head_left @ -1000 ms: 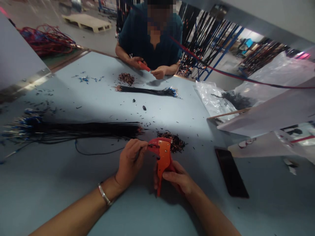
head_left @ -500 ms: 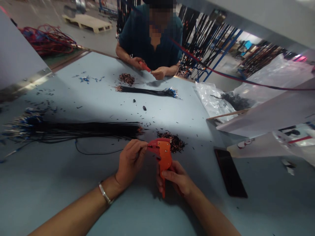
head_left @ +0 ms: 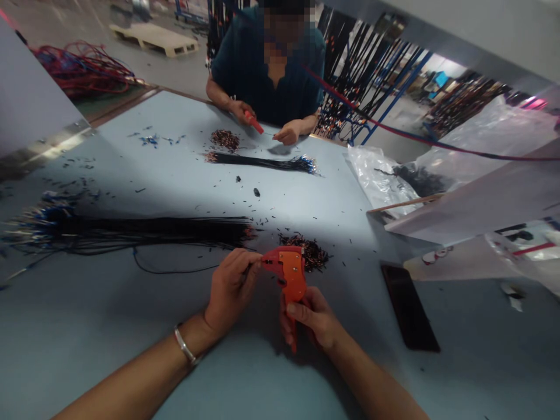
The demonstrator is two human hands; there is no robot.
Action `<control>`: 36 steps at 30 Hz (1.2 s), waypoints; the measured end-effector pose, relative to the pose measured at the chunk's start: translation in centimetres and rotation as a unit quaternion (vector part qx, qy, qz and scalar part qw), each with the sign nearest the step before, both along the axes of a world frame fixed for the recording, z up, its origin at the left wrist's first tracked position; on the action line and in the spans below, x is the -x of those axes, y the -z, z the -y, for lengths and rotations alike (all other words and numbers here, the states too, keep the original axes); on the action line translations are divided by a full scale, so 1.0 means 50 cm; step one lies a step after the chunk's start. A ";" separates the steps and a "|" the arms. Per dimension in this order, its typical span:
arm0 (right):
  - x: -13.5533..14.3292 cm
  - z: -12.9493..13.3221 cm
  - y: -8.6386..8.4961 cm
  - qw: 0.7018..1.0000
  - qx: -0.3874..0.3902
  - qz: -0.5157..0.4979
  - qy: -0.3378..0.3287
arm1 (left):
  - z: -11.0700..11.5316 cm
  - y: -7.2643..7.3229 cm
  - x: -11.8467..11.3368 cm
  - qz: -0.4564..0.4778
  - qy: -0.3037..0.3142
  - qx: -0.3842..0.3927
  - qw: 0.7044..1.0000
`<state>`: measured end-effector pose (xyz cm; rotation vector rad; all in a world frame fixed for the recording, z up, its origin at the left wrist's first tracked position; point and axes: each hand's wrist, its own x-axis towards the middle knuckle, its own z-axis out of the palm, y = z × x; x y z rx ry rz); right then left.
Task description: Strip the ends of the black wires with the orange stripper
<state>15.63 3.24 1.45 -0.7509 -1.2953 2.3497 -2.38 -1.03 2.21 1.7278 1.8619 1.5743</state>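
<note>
My right hand (head_left: 310, 318) is wrapped round the handles of an orange and red wire stripper (head_left: 292, 273), its jaws facing left. At those jaws my left hand (head_left: 234, 286) pinches a thin black wire (head_left: 175, 273), which curves away to the left behind the fingers. The wire's tip is hidden at the tool's mouth. Behind my left hand lies a long bundle of black wires (head_left: 161, 230), with blue and metal ends at the left and coppery ends at the right. Just past the stripper is a pile of black and copper offcuts (head_left: 311, 252).
Across the table (head_left: 341, 361) a co-worker (head_left: 266, 76) holds a red tool (head_left: 254, 122) above a smaller wire bundle (head_left: 258, 162) and an offcut pile (head_left: 225, 140). A phone (head_left: 409, 306) lies right of my right hand. Plastic bags (head_left: 385, 175) sit at the right edge.
My hands, the wire stripper and the wire have stayed almost still. Across the table, the co-worker's hands have drawn apart, the red tool shifting slightly left.
</note>
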 end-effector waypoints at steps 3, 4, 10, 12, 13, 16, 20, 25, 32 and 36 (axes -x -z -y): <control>0.001 0.000 -0.001 1.000 0.001 0.003 -0.001 | 0.002 0.000 -0.001 0.002 0.002 0.005 1.000; 0.002 0.001 -0.002 1.000 0.001 0.007 0.001 | 0.002 0.000 -0.001 0.004 0.002 0.007 1.000; 0.003 0.004 -0.003 0.998 -0.003 0.049 0.027 | -0.001 0.006 -0.002 0.013 0.003 0.020 1.000; 0.004 0.004 -0.002 0.998 0.001 0.055 0.033 | -0.002 0.007 -0.002 0.020 0.006 0.021 1.000; 0.004 0.004 -0.001 0.998 0.004 0.052 0.031 | -0.003 0.008 -0.002 0.021 0.007 0.020 1.000; 0.006 0.004 0.002 0.999 0.014 0.034 0.024 | -0.003 0.008 -0.002 0.023 0.003 0.021 1.000; 0.006 0.001 0.004 0.998 0.044 -0.005 0.046 | -0.004 0.005 -0.001 0.025 -0.017 0.045 0.999; 0.005 -0.003 -0.005 0.993 0.065 -0.045 0.083 | -0.007 0.003 -0.001 0.032 -0.027 0.039 0.998; 0.011 0.008 -0.009 0.995 0.029 -0.067 0.070 | -0.008 0.004 -0.002 0.065 -0.013 0.039 0.997; 0.014 0.007 -0.010 0.994 0.003 -0.062 0.093 | -0.006 0.006 -0.003 0.089 -0.010 0.058 0.994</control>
